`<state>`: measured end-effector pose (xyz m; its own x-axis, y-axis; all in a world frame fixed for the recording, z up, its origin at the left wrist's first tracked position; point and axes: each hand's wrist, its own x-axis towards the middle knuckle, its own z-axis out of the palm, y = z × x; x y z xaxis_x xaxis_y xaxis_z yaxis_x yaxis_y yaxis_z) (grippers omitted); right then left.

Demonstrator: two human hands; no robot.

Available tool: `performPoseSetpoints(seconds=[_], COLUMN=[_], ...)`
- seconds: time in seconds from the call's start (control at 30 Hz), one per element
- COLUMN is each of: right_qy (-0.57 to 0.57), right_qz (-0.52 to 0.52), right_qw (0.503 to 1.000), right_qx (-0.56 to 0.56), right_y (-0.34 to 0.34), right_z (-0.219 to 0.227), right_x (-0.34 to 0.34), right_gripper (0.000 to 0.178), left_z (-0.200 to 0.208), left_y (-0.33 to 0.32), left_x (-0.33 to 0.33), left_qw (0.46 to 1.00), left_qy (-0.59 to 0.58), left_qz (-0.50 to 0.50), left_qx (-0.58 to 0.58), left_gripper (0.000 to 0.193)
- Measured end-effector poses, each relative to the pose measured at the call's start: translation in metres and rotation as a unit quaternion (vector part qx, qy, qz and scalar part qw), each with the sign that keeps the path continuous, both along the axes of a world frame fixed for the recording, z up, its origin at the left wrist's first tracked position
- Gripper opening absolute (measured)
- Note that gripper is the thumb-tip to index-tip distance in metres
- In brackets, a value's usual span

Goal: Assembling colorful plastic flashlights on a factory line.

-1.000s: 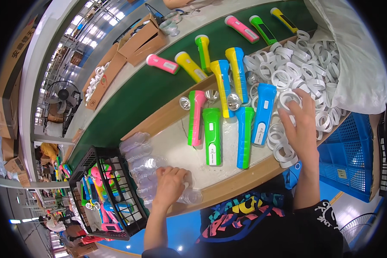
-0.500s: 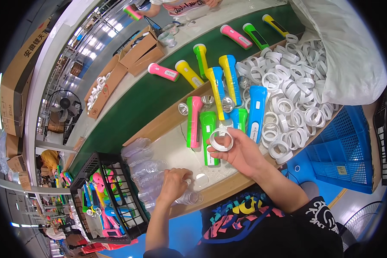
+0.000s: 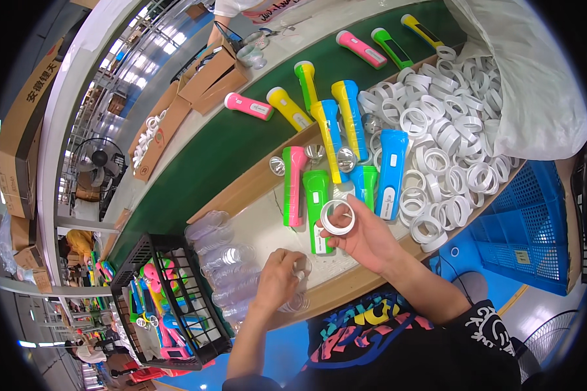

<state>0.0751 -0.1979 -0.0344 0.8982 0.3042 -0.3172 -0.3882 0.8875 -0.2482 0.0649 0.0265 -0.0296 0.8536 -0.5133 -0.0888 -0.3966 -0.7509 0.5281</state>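
The right hand (image 3: 370, 242) has its thumb and fingers curled around the edge of a white ring (image 3: 338, 231). The ring is tipped up, so its round hole shows. The left hand (image 3: 279, 281) is bent, and its fingertips pinch a thin clear disc (image 3: 302, 266). The disc is hard to see, because it is see-through. The ring and the disc are near each other but do not touch.

Just behind the ring, past the right fingertips, lies a green flashlight (image 3: 314, 189). A pink and green flashlight (image 3: 295, 186) is beside it, farther from those fingers. Behind the right hand there is a blue and green flashlight (image 3: 368, 181), and next to it is a big blue flashlight (image 3: 391, 173). Beyond the right fingers are three shiny cups, and one shiny cup (image 3: 347, 158) is by a yellow and blue flashlight (image 3: 331, 133).

A big heap of white rings (image 3: 440, 140) is to the right of the right fingers. Rows of clear discs (image 3: 231, 259) lie to the left of the left fingers. Past those rows is a black basket (image 3: 210, 352) full of bright toys. Both hands are over a cardboard tray (image 3: 346, 284), close to its near side.
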Motion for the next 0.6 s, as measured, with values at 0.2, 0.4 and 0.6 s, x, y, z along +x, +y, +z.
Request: performPoseSetpoints(seconds=[0.2, 0.4, 0.6], right_qy=[-0.008, -0.024, -0.059], right_qz=[0.02, 0.019, 0.024], right_qw=[1.0, 0.999, 0.998], right_qx=[-0.019, -0.042, -0.016], right_y=[0.001, 0.001, 0.002], right_z=[0.008, 0.005, -0.006], right_x=[0.0, -0.005, -0.007], right_gripper=[0.039, 0.039, 0.033], left_z=[0.01, 0.015, 0.036], left_y=[-0.007, -0.019, -0.007], left_x=[-0.013, -0.02, -0.005], left_qw=[0.997, 0.994, 0.982], left_qy=[0.049, 0.007, 0.121], left_qz=[0.029, 0.067, 0.08], left_qx=[0.059, 0.089, -0.12], left_gripper=[0.035, 0.048, 0.016])
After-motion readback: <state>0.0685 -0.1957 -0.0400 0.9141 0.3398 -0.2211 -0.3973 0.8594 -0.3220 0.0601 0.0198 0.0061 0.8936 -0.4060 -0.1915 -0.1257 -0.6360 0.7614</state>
